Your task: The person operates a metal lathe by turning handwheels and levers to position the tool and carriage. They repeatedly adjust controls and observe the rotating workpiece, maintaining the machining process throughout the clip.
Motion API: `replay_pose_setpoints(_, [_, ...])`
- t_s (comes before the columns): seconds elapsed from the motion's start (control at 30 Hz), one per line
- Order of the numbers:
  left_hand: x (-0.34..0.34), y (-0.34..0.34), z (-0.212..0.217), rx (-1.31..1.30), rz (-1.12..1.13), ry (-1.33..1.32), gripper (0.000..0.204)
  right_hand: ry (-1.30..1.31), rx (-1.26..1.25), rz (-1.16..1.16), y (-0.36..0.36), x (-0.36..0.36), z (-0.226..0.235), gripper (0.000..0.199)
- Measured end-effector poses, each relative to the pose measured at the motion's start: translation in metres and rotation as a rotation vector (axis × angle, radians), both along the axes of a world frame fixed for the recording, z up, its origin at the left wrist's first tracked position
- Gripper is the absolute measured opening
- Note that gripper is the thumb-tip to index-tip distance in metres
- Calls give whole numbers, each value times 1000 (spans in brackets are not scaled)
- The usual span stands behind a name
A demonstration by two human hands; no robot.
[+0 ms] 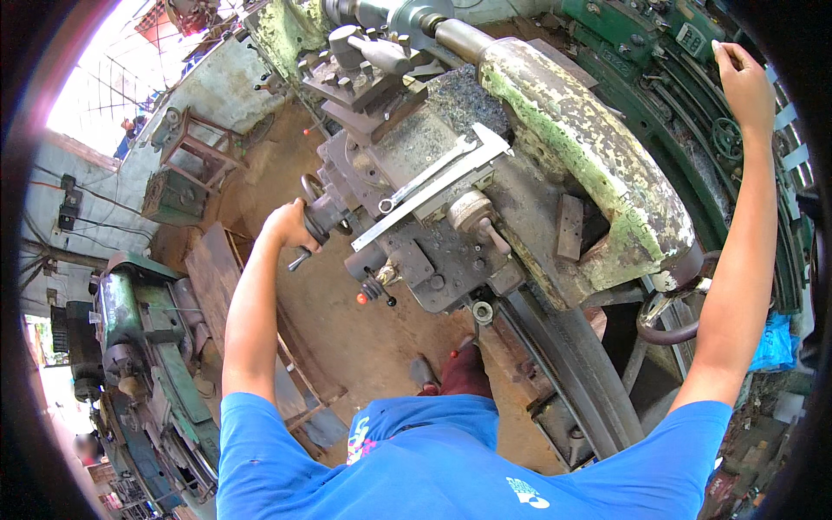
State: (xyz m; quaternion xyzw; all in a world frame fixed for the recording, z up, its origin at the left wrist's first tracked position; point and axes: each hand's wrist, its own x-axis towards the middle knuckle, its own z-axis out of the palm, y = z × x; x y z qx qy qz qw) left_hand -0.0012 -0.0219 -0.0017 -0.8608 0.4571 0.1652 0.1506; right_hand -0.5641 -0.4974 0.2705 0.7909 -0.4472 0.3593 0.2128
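Observation:
My left hand (290, 227) is closed around the handwheel (322, 217) on the side of the lathe carriage. A small crank handle (299, 259) sticks out just below it. My right hand (745, 87) is raised at the far right, beyond the tailstock (585, 165) with its flaking paint. Its fingers are curled into a pinch; whatever lies between them, if anything, is too small to make out. A vernier caliper (433, 192) rests across the carriage, alongside a spanner (429, 177). The tool post (355, 82) stands farther back, near the chuck end.
The tailstock handwheel (667, 321) sits beside my right forearm. Levers with red and black knobs (374, 291) project from the carriage front. Another green lathe (147, 321) stands at left, with green machinery (641, 69) at the back right. A wooden board (217, 269) leans near my left arm.

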Motion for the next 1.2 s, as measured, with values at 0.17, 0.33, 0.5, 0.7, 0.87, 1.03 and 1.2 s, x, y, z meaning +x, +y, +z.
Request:
replay_pose_setpoints(0.17, [-6, 3, -3, -22, 14, -48, 103, 6, 14, 1, 1, 0, -2, 38])
replay_pose_setpoints(0.33, [-10, 5, -4, -18, 19, -79, 104, -2, 1, 28, 7, 3, -2, 36])
replay_pose_setpoints(0.5, [-17, 7, -7, -75, 36, -120, 106, -69, -67, 102, 39, 19, 4, 33])
replay_pose_setpoints(0.7, [-25, 9, -9, -85, 39, -177, 108, -202, -159, 223, 72, 34, 9, 28])
replay_pose_setpoints(0.87, [-31, 10, -9, -98, 51, -201, 113, -202, -190, 230, 72, 36, 9, 28])
replay_pose_setpoints(1.03, [-35, 12, -13, -124, 52, -233, 114, -187, -192, 232, 71, 36, 8, 28])
replay_pose_setpoints(1.2, [-39, 14, -15, -146, 68, -261, 113, -189, -201, 244, 71, 37, 8, 28])
